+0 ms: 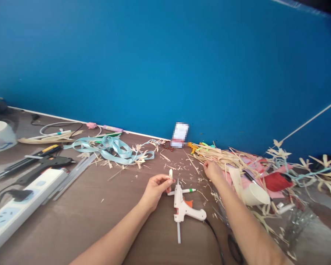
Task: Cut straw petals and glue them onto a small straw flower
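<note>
My left hand pinches a small pale piece of dried leaf strip, pointed at its top, between thumb and fingertips. Just to its right lies a white glue gun with an orange trigger, nozzle facing the wall and a clear glue stick out of its back. A white pen with a green band lies crosswise by the nozzle. My right hand is closed beside a heap of dried leaf strips; what its fingers hold, if anything, is hidden.
On the left are a white power strip, a black glue gun and light blue ribbon. A phone leans on the blue wall. Scissors, a red roll and a white cup lie right.
</note>
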The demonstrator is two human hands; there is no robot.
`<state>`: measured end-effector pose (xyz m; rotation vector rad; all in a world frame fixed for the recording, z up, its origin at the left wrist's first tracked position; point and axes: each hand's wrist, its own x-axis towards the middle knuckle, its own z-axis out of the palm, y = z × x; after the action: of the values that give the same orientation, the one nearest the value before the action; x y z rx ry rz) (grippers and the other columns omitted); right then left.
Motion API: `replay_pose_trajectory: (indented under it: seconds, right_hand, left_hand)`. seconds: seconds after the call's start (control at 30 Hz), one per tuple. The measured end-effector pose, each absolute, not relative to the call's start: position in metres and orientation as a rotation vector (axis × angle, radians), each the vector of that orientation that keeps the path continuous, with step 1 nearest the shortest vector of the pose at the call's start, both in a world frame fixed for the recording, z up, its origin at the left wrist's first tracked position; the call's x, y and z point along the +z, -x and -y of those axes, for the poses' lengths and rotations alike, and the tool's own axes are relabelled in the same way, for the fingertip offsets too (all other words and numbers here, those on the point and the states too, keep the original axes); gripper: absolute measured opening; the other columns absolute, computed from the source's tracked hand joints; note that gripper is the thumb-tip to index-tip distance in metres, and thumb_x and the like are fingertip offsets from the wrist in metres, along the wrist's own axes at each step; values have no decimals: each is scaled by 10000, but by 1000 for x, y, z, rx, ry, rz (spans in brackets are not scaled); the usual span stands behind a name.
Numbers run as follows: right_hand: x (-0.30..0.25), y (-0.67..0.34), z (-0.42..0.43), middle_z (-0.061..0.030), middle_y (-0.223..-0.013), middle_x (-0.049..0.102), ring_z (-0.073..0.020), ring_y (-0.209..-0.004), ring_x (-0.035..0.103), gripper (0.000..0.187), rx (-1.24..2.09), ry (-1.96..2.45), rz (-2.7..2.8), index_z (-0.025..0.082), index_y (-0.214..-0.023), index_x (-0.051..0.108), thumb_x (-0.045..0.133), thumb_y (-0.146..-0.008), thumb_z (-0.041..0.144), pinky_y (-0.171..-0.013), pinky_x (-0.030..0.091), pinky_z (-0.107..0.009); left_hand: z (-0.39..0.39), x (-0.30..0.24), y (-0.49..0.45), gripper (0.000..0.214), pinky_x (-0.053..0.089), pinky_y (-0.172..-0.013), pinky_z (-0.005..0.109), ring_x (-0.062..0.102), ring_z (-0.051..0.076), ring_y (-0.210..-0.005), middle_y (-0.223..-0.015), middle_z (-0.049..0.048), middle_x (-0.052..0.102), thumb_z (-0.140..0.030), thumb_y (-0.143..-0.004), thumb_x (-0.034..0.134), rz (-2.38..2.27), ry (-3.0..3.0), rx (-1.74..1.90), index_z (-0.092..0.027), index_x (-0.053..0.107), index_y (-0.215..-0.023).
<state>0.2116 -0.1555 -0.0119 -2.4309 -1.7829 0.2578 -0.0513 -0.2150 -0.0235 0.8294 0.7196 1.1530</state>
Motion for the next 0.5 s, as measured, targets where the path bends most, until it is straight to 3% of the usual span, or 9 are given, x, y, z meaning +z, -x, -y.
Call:
replay_pose_trajectory:
  seconds: [0.27,0.5]
  right_hand:
    - [-9,-208,152,-68,-1107,537,-180,-907,559,266,452,2431,1640,169,-1095,510,485,-853,278,-757,475,-375]
    - [3,-199,155,-64,-1068,557,-172,-887,562,222,630,2261,1457,169,-1037,543,491,-849,276,-752,471,-357]
  left_hand:
    - [216,-23,51,216,387,-472,204,479,63,-449,-676,46,665,-292,-575,716,-728,-853,1137,-118,616,-657]
    - [216,-22,49,218,384,-448,201,455,60,-444,-569,-17,565,-286,-545,737,-696,-844,1166,-121,615,-621]
